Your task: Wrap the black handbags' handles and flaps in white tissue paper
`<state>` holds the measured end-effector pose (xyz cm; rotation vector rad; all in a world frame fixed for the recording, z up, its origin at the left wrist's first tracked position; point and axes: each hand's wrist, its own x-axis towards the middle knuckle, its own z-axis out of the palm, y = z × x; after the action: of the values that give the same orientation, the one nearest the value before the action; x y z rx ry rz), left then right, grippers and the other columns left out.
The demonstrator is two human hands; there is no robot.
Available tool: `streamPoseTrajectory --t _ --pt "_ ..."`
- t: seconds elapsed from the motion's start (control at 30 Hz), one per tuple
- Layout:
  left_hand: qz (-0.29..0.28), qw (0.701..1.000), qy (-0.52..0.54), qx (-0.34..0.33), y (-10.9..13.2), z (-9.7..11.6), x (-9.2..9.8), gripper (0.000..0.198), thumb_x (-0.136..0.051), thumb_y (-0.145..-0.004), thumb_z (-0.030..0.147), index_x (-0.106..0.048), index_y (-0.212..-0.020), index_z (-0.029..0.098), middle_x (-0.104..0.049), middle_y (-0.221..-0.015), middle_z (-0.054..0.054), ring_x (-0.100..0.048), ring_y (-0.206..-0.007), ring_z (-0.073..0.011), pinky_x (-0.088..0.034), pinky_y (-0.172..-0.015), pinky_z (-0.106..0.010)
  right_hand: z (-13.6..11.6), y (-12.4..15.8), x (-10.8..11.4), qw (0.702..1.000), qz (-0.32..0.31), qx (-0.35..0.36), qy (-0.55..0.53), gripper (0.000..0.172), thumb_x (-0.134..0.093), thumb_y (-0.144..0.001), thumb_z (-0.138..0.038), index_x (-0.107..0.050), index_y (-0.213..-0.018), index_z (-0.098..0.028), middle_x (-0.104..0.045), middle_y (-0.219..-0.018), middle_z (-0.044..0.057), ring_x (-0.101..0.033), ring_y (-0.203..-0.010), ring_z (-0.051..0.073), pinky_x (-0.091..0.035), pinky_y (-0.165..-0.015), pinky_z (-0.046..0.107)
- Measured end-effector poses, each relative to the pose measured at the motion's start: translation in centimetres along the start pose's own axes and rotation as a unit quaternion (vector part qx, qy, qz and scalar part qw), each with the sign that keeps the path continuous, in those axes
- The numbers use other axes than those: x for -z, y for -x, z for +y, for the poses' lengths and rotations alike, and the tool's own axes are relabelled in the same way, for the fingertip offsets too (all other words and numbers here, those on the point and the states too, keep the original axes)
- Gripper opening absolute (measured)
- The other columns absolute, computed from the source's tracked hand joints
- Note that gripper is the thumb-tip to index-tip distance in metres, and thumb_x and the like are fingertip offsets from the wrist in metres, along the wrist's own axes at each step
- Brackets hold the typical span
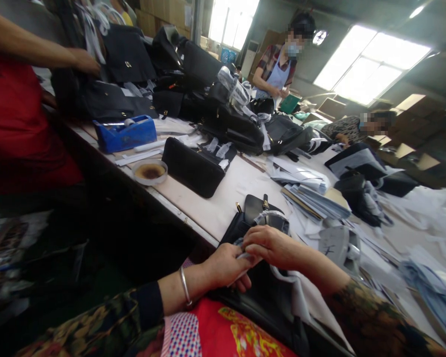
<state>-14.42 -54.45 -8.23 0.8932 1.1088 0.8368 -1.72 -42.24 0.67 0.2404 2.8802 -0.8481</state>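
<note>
— What is filling most of the view?
— A long work table (223, 198) is stretching away beyond both hands. A black handbag (253, 207) is lying at its near edge, directly beneath the hands and running down towards the person's lap.
— And the hands themselves?
— The left hand (226, 267) is pinching a white strip (241, 256) between thumb and fingers, just above the handbag. The right hand (273, 246) is curling in from the other side, its fingertips meeting the left's and gripping the same strip.
— Is anything else touching the bag?
— White wrapping paper (301, 297) is hanging under the right wrist and draping over the handbag's lower part.
— Further out?
— A black clutch (193, 168) is standing beyond the hands, to their left. A blue tape dispenser (124, 134) and a round dish (149, 172) holding something brown are sitting farther left again.
— Any lettering?
— Nothing is coming through readable, and the handbag's metal fittings are too small to make out.
— What is hidden?
— The hands are covering the handbag's middle, and the picture's edge is cutting off its lower end. A thin bracelet (185, 286) is circling the left wrist.
</note>
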Motion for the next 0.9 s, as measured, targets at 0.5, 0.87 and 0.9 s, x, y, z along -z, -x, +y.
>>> streamPoseTrajectory --t 0.5,0.87,0.9 --pt "-0.01 1.0 -0.006 -0.001 0.2 0.3 -0.1 0.044 -0.05 -0.089 0.056 -0.06 -0.098 0.014 -0.072 -0.071 -0.009 -0.07 -0.058 -0.0199 -0.048 -0.046 -0.022 0.5 1.2 -3.8 0.987 0.146 -0.055 -0.025 0.017 -0.061 -0.091 -0.016 -0.069 -0.076 -0.021 -0.066 -0.084 0.002 -0.059 -0.087 0.018 -0.044 -0.086 0.036" --pt "-0.016 1.0 0.012 0.019 -0.4 -0.3 0.1 0.051 -0.057 -0.082 0.063 -0.063 -0.092 0.013 -0.072 -0.068 -0.009 -0.07 -0.056 -0.0204 -0.047 -0.046 -0.023 0.5 1.9 -4.1 0.978 0.189 0.081 0.036 0.017 -0.052 -0.091 -0.013 -0.067 -0.091 -0.021 -0.069 -0.091 0.006 -0.059 -0.101 0.022 -0.046 -0.089 0.041" --pt "-0.015 1.0 0.012 0.022 -0.4 -0.4 0.1 0.052 -0.057 -0.081 0.065 -0.063 -0.091 0.013 -0.072 -0.068 -0.009 -0.07 -0.056 -0.0205 -0.047 -0.045 -0.023 0.6 2.0 -3.9 0.977 0.185 0.092 0.044 0.018 -0.051 -0.091 -0.012 -0.066 -0.093 -0.021 -0.069 -0.092 0.006 -0.059 -0.102 0.022 -0.046 -0.09 0.041"
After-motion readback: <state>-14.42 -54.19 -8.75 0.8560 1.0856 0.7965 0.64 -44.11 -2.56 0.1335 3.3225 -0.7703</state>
